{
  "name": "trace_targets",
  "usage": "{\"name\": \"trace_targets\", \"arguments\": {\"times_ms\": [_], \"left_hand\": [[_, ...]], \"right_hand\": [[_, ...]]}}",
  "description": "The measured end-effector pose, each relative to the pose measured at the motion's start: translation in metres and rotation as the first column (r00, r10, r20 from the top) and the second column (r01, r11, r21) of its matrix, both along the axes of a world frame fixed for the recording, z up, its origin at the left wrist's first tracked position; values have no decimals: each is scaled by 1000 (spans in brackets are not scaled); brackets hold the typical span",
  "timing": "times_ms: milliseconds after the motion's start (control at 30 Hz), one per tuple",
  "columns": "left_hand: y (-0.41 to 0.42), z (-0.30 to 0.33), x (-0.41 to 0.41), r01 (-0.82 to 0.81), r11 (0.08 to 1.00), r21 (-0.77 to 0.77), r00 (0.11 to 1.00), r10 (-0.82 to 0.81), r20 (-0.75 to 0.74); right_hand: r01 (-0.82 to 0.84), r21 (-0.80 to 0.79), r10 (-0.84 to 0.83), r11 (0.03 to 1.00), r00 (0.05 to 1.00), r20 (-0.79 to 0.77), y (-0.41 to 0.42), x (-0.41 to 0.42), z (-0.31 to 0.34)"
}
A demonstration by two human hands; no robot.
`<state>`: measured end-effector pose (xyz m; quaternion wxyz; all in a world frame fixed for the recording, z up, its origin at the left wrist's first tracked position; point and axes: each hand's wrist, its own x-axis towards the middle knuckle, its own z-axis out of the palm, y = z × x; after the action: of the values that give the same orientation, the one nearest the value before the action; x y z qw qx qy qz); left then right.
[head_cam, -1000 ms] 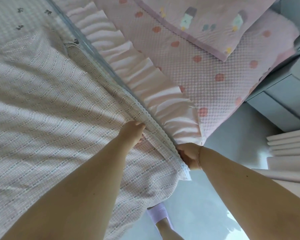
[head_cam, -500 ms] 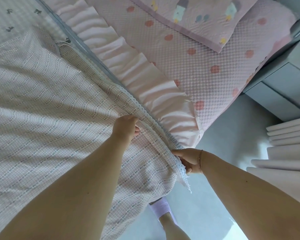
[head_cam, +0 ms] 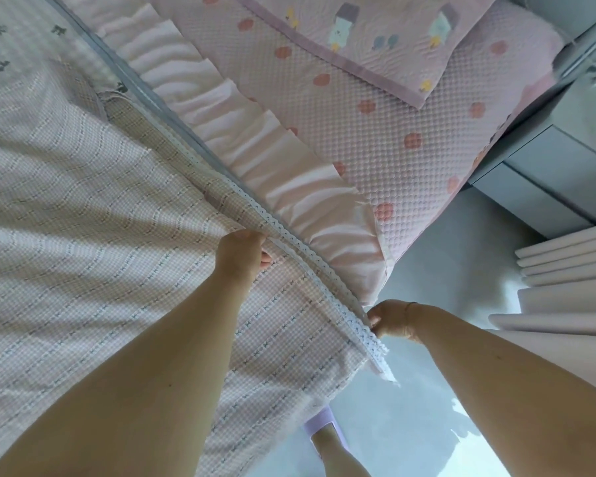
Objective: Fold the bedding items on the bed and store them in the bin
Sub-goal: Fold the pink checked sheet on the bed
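1. Head view: checked blanket (head_cam: 83,242) spread over bed, lace edge (head_cam: 324,277) running toward 5 o'clock.
2. Right hand (head_cam: 391,320) pinching lace corner; left hand (head_cam: 241,256) gripping edge at 10 o'clock from it.
3. Keep edge taut, layers aligned.
4. Avoid dragging ruffled sheet (head_cam: 255,139).

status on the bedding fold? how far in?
Early. Done: the checked blanket already looks doubled over, its lace edge running along the fold. In hand: the left hand grips the edge midway, and the right hand pinches the corner off the bed. Left: further folds, the quilted pad, and stowing; no bin in view.
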<state>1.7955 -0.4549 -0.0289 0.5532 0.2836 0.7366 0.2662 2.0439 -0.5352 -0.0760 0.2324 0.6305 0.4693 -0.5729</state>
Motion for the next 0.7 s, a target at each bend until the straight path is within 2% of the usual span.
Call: {"name": "trace_targets", "arguments": {"times_ms": [33,100,133,200,233,333,433,500,633,700], "left_hand": [[-3,2,0,48,999,6,999,-48,18],[-12,8,-4,137,989,55,990,-138,16],[-17,10,-5,155,984,88,988,-156,-2],[-27,11,-14,118,983,138,991,-109,-76],[-30,9,-22,71,986,153,993,-56,-104],[-40,0,-50,-40,993,110,985,57,-162],[-40,-10,-87,-53,999,7,960,53,-275],[-40,-15,-108,-57,997,-43,937,39,-347],[-37,-31,-146,-79,977,-199,898,-17,-440],[-34,-37,-162,-116,953,-280,914,-8,-406]], "right_hand": [[8,32,-8,999,1000,8,6,-1,0],[209,165,-201,964,977,-66,24,-18,10],[368,258,-335,893,928,-163,32,-27,18],[540,322,-464,778,839,-284,53,-48,31],[555,318,-468,768,827,-313,64,-61,35],[445,280,-340,851,872,-352,92,-107,50],[323,259,-249,910,927,-280,124,-152,53],[297,167,-242,940,927,-286,143,-180,55],[350,-111,-364,930,841,-400,188,-208,-7],[416,-171,-449,893,793,-413,203,-225,0]]}}
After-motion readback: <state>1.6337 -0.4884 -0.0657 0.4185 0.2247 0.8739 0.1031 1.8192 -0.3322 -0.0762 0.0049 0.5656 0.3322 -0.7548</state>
